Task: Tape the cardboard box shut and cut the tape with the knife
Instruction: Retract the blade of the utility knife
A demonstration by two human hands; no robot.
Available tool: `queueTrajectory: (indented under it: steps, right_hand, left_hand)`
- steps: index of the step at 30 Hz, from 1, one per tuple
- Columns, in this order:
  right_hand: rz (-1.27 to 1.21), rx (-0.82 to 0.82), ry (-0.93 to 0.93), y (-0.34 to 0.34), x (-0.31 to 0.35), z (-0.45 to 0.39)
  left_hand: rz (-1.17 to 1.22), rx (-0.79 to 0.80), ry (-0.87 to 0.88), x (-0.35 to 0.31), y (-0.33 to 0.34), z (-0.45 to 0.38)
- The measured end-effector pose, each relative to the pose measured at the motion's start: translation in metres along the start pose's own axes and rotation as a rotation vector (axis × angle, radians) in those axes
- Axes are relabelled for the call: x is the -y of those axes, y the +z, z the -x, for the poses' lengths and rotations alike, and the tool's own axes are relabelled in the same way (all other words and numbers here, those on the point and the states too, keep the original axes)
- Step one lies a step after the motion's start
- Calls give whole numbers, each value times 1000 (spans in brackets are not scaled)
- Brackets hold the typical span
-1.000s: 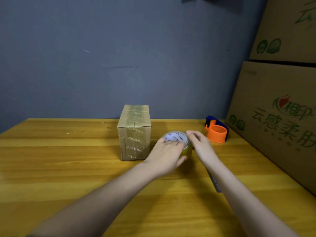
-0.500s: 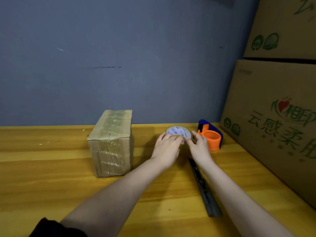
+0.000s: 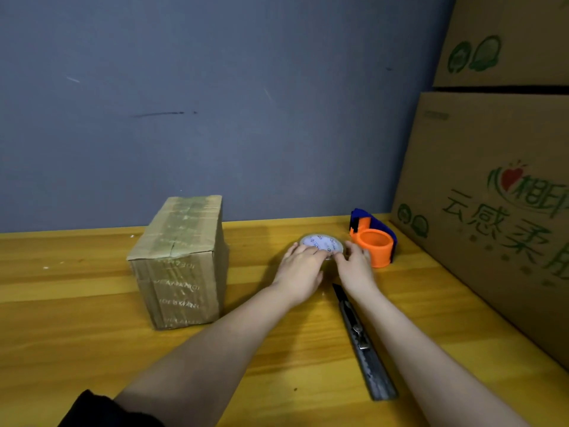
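I see both hands on the tape roll point(image 3: 322, 244), which lies flat on the wooden table point(image 3: 77, 349), its white printed core label facing up. My left hand point(image 3: 300, 269) covers the roll's near left side, fingers curved over its rim and gripping it. My right hand point(image 3: 354, 266) meets it from the right, fingertips point(image 3: 338, 257) pressed at the roll's near edge; they look pinched on the rim, though I cannot tell whether they hold a loose tape end. The two hands almost touch over the roll.

The box point(image 3: 181, 260) stands upright on the table, well to the left of the roll and apart from both hands. Its top flaps are down, with glossy tape bands already running over the top and down the front face, and faint print shows on the front.

The knife point(image 3: 360, 334) lies on the table between my forearms, just beside the right wrist, its dark tip pointing away from me toward the roll and its metal body running back toward me. Neither hand touches it.

Just right of the roll, close to my right hand, sits an orange and blue tape dispenser point(image 3: 374, 241). Two big printed cartons point(image 3: 498, 195) are stacked along the right edge, against a blue-grey wall point(image 3: 215, 103). A dark sleeve point(image 3: 101, 411) shows at the bottom left
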State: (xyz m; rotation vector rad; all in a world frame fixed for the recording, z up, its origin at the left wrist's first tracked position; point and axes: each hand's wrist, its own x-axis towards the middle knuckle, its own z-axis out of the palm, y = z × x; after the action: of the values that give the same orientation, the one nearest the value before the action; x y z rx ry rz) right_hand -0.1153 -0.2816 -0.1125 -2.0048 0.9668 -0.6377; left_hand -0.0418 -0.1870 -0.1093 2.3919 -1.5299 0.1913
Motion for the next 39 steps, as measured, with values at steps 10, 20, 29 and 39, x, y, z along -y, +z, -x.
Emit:
queueTrajectory:
  steps: [10, 20, 29, 39]
  right_hand:
    - [-52, 139, 57, -46, -8, 45]
    - [-61, 285, 179, -71, -4, 111]
    - [-7, 316, 249, -59, -6, 122]
    - [-197, 329, 169, -44, 2, 135]
  left_hand:
    - [685, 16, -292, -41, -20, 66]
    - [1615, 290, -658, -94, -37, 117]
    - [1628, 306, -782, -95, -51, 130]
    - [1748, 240, -856, -80, -48, 132]
